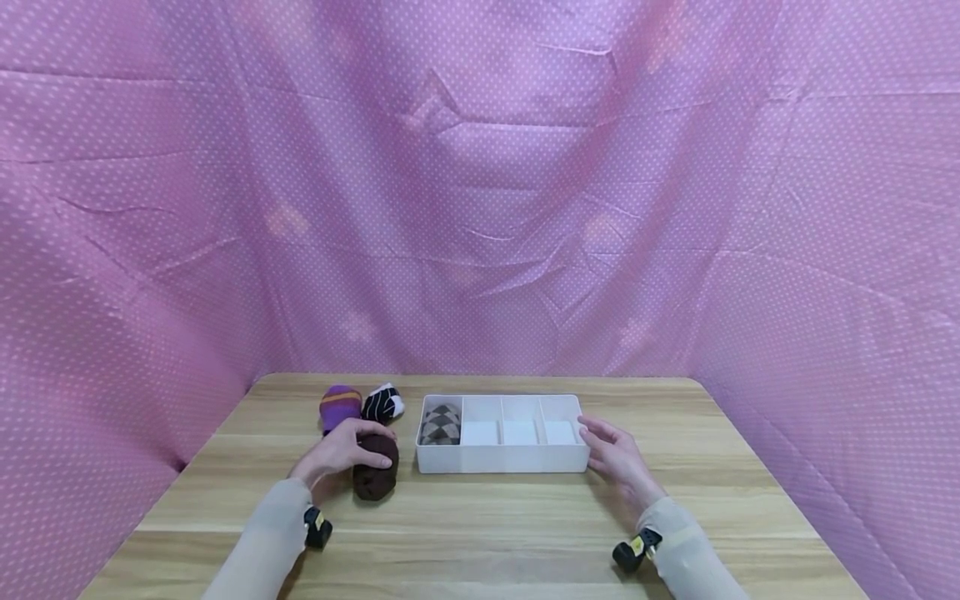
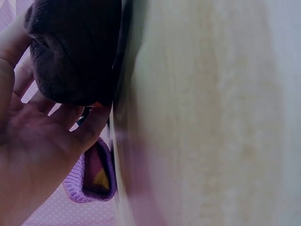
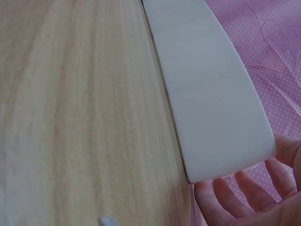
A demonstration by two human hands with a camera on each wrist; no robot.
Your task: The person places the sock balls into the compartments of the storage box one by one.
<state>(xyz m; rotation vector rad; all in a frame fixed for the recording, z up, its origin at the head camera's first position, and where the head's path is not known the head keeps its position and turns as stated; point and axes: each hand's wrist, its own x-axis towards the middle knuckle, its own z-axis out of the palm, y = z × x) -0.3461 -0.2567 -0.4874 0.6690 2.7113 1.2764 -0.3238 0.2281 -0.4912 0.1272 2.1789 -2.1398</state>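
Note:
My left hand (image 1: pixel 347 448) grips a dark brown rolled sock (image 1: pixel 375 479) left of the box, thumb on the near side and fingers round its far side. The left wrist view shows the brown roll (image 2: pixel 75 52) close over the tabletop. With relaxed fingers, my right hand (image 1: pixel 617 457) touches the right end of a white divided box (image 1: pixel 502 459). The right wrist view has its fingertips (image 3: pixel 243 179) along that end wall. A brown and beige argyle sock (image 1: pixel 440 425) fills the box's leftmost compartment; the other compartments hold nothing.
Behind my left hand lie a purple sock with orange stripes (image 1: pixel 341 405) and a black-and-white rolled sock (image 1: pixel 383 404), side by side. The wooden table (image 1: pixel 480 533) ends at a pink dotted curtain (image 1: pixel 480 317) hanging at the back and both sides.

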